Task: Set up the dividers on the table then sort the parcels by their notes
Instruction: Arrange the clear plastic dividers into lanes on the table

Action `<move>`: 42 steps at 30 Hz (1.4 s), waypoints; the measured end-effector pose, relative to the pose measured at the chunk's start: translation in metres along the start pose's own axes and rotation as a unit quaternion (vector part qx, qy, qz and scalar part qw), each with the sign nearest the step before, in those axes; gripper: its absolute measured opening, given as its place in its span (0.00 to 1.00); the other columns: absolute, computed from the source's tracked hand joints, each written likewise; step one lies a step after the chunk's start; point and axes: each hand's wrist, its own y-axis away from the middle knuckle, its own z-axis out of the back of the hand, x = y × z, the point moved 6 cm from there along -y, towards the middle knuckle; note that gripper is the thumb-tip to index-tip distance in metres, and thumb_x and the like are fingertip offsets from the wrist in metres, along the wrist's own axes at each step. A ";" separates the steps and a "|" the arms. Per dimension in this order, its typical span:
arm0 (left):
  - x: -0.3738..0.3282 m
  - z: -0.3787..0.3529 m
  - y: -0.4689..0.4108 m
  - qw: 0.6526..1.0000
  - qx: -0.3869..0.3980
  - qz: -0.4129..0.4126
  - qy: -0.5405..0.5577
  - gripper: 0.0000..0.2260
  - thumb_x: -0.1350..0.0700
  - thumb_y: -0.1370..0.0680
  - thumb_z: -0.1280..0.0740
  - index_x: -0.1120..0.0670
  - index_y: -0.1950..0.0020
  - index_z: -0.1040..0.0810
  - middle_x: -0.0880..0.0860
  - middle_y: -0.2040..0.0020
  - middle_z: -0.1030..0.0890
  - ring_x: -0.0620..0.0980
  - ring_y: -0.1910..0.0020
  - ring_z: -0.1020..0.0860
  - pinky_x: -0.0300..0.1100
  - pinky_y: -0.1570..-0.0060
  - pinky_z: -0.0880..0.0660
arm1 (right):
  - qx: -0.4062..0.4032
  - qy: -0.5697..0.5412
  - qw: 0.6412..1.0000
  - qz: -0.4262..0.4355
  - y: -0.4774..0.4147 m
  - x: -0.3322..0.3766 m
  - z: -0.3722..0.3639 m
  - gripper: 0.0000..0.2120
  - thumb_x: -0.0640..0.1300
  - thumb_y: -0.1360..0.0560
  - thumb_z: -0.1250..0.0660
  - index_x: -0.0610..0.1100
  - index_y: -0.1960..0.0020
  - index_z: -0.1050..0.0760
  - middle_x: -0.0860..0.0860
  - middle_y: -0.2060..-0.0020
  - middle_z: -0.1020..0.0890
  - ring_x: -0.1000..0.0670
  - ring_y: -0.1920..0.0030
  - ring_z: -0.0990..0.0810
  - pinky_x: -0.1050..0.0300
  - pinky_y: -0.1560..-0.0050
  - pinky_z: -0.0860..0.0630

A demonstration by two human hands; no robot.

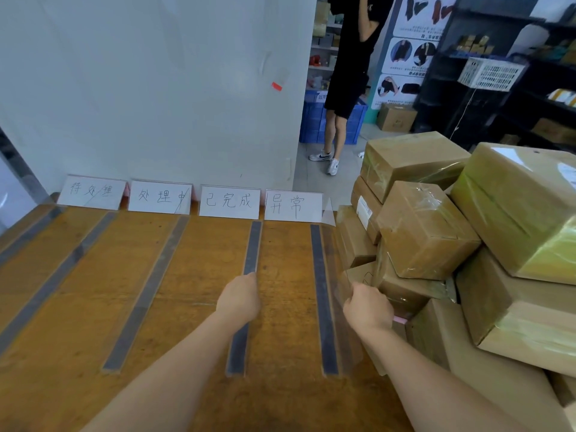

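Observation:
Several clear dividers with dark edges stand in rows across the wooden table (193, 269). My left hand (239, 299) is closed over the top edge of the middle-right divider (253, 247). My right hand (367, 308) grips the top of the rightmost clear divider (325, 275), right beside the pile of parcels (427, 232). The parcels are brown cartons wrapped in tape, stacked on the table's right side. Four handwritten white label cards (230, 201) stand in a row along the table's back edge.
A white wall rises behind the label cards. A person in black stands on the floor beyond the table's far right corner, next to blue crates (313, 120). Dark shelving (486, 73) with a white basket and boxes fills the back right.

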 end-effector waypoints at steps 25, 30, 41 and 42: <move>-0.001 -0.002 -0.005 0.999 0.022 0.006 -0.045 0.14 0.58 0.22 0.38 0.55 0.36 0.31 0.54 0.47 0.21 0.54 0.51 0.21 0.48 0.53 0.20 | -0.013 -0.010 1.000 0.024 -0.001 0.002 0.002 0.14 0.47 0.21 0.35 0.46 0.36 0.27 0.50 0.50 0.17 0.51 0.51 0.17 0.60 0.59 0.23; -0.004 0.000 -0.005 0.998 0.026 -0.011 -0.064 0.18 0.59 0.22 0.39 0.54 0.32 0.33 0.53 0.47 0.21 0.54 0.51 0.21 0.47 0.54 0.20 | -0.018 -0.006 0.999 0.040 0.001 0.006 0.008 0.15 0.48 0.21 0.36 0.46 0.35 0.28 0.50 0.46 0.18 0.50 0.48 0.17 0.58 0.55 0.21; -0.031 0.028 -0.001 0.978 -0.079 -0.122 -0.152 0.11 0.57 0.23 0.36 0.54 0.40 0.28 0.53 0.44 0.24 0.52 0.44 0.27 0.44 0.47 0.25 | -0.083 0.026 0.991 0.099 0.011 0.026 0.038 0.14 0.51 0.20 0.40 0.48 0.37 0.27 0.51 0.47 0.22 0.52 0.51 0.21 0.63 0.60 0.29; -0.037 0.033 0.000 0.972 -0.093 -0.137 -0.164 0.12 0.56 0.22 0.36 0.54 0.39 0.28 0.53 0.43 0.24 0.52 0.43 0.27 0.45 0.46 0.25 | -0.085 0.025 0.990 0.110 0.011 0.029 0.042 0.14 0.50 0.20 0.40 0.47 0.37 0.27 0.51 0.46 0.22 0.52 0.49 0.22 0.63 0.59 0.30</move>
